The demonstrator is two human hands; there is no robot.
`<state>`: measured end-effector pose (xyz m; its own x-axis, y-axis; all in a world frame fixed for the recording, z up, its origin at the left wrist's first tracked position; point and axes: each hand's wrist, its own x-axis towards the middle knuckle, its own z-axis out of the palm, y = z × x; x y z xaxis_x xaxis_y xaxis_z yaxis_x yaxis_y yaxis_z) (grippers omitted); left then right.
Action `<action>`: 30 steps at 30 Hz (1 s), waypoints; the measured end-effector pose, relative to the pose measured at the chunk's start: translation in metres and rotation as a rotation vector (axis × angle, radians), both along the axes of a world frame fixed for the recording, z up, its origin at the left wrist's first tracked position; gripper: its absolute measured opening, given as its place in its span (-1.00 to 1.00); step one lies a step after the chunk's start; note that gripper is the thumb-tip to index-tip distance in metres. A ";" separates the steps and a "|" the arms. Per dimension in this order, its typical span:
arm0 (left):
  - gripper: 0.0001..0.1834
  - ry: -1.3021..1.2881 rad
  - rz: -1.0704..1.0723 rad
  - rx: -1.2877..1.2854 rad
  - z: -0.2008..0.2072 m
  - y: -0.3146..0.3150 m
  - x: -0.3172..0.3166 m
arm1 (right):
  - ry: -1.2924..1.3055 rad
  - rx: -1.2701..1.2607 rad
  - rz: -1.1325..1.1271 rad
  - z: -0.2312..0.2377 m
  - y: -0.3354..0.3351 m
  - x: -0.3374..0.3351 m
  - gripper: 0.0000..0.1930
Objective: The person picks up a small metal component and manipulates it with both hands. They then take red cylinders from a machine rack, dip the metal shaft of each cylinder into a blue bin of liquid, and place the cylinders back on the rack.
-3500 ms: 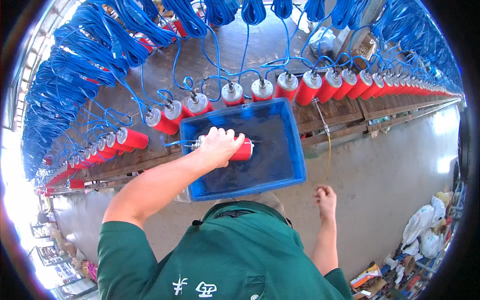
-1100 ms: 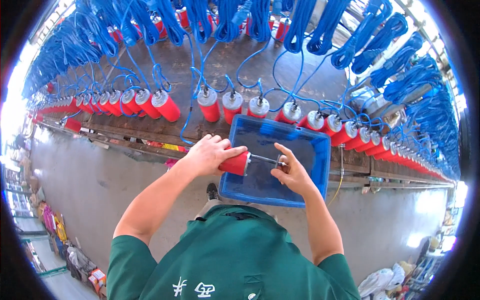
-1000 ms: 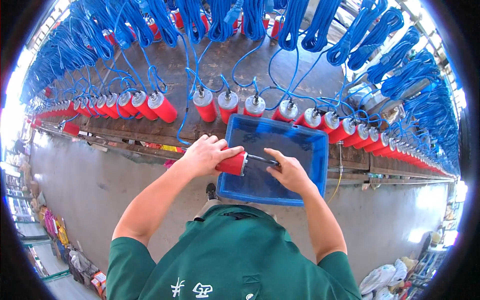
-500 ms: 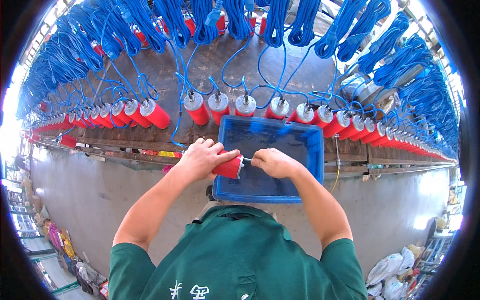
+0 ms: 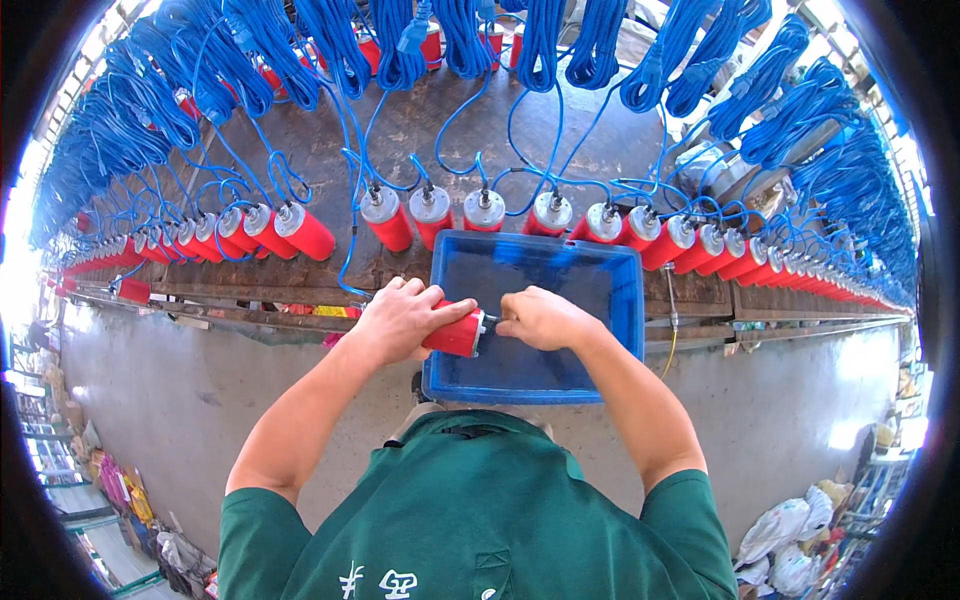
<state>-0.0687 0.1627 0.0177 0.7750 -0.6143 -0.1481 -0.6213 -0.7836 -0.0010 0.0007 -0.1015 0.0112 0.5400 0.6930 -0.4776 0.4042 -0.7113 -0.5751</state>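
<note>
Over the left part of a blue plastic crate (image 5: 637, 300), my left hand (image 5: 400, 318) is wrapped round a red cylindrical motor (image 5: 452, 333). The motor lies tilted on its side, its metal end facing right, and a blue cable rises behind my wrist. My right hand (image 5: 545, 318) is closed at that metal end, with its fingers pinched on the short shaft that sticks out. The fingertips hide most of the shaft. Shallow dark liquid seems to cover the crate's bottom.
Beyond the crate, a row of red motors (image 5: 390, 222) with silver tops stands along the worn dark table (image 5: 440, 125). Bundles of coiled blue cable (image 5: 540, 45) hang or lie behind them. A thin yellow hose (image 5: 672, 330) hangs right of the crate. White bags (image 5: 775, 530) lie at lower right.
My right hand has turned slightly at the shaft and moved up a little, its knuckles higher. My left hand and the motor stay nearly still. The whole view has shifted slightly.
</note>
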 end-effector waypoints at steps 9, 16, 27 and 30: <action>0.09 -0.006 0.004 -0.020 -0.001 0.001 0.000 | 0.163 -0.005 -0.007 -0.001 -0.004 0.010 -0.58; 0.09 -0.007 0.018 -0.015 -0.003 0.002 0.000 | -0.028 -0.020 -0.051 0.008 0.000 -0.001 -0.53; 0.14 -0.005 0.014 -0.019 0.000 0.001 0.001 | -0.064 0.043 -0.070 0.008 -0.003 -0.008 -0.69; 0.14 -0.002 0.018 -0.031 -0.001 0.002 0.000 | -0.136 -0.015 -0.083 -0.002 -0.009 -0.013 -0.66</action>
<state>-0.0688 0.1646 0.0168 0.7865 -0.6043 -0.1275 -0.6068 -0.7945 0.0223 -0.0119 -0.1102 0.0089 0.6556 0.6364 -0.4063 0.4166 -0.7537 -0.5083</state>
